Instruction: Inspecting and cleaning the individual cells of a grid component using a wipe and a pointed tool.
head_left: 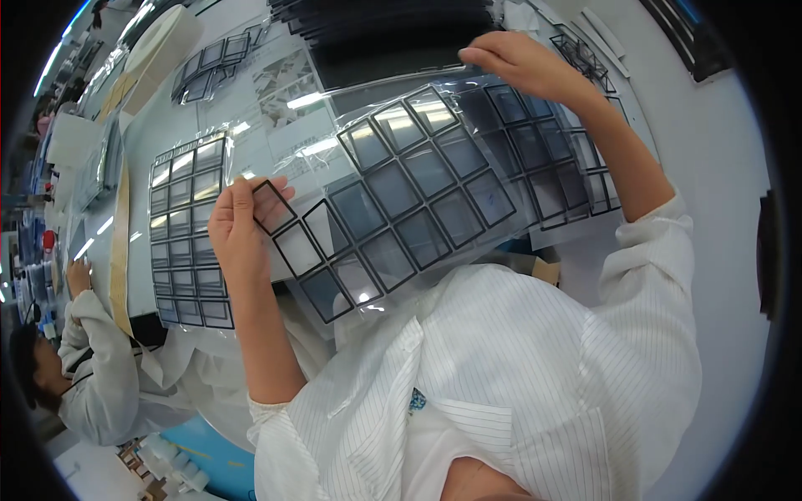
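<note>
A clear plastic sheet (399,191) printed with a grid of black rectangular frames tilts across the middle, in front of my torso. My left hand (240,238) grips its left end, the thumb on the near face and the fingers seen through the film behind. Up at the right, my right hand (530,67) is raised beside the right edge of a stack of black sheets (393,50). Its thumb and forefinger are pinched together; whether anything thin is between them I cannot make out.
Similar framed sheets lie at the left (190,234), with another framed sheet (543,146) at the right. Loose black frames (581,63) lie at the far right. A wide white roll (163,46) stands far left. A co-worker (104,367) sits at the left.
</note>
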Available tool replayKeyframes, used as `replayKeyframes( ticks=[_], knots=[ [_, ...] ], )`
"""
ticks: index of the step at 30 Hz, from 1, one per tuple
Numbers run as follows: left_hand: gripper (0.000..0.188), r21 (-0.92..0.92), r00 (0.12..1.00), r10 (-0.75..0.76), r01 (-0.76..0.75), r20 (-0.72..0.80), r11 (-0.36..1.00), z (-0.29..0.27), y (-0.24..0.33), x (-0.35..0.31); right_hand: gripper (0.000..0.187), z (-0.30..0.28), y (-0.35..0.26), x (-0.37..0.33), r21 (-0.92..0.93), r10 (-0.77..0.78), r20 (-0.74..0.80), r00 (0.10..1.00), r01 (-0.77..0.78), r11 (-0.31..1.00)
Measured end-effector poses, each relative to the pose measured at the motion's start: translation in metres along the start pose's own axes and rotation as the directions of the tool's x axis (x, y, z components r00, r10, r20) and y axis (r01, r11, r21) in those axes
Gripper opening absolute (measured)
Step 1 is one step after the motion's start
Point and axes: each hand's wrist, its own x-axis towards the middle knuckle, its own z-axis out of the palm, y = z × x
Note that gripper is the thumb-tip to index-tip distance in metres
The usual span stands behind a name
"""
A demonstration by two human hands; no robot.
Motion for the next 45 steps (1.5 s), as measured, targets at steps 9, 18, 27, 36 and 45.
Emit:
replayKeyframes(
  ticks=[9,18,27,36,45],
  knots=[
    [0.034,0.001,0.993,0.114,-0.114,-0.022,0.993,0.005,0.003,-0.008,0.045,0.031,-0.004,0.028,0.408,-0.208,-0.074,0.975,0.22,0.886],
    [0.036,-0.001,0.989,0.143,-0.143,-0.031,0.99,0.002,0.003,-0.007,0.039,0.031,-0.013,0.019,0.667,-0.151,0.056,0.987,0.075,0.742],
    [0.026,0.376,0.857,0.452,-0.345,-0.247,0.86,0.004,0.007,-0.019,0.022,0.029,-0.015,0.002,0.749,-0.223,0.19,0.956,0.006,0.663],
    [0.034,0.695,0.954,-0.247,0.296,-0.173,0.655,-0.033,0.012,-0.101,0.025,0.023,-0.024,-0.007,0.684,-0.102,0.275,0.956,-0.121,0.719],
    [0.037,0.175,0.965,-0.242,0.258,-0.105,0.95,-0.024,-0.004,-0.113,0.032,0.022,-0.023,-0.016,0.729,-0.089,0.215,0.973,-0.099,0.677]
  ],
)
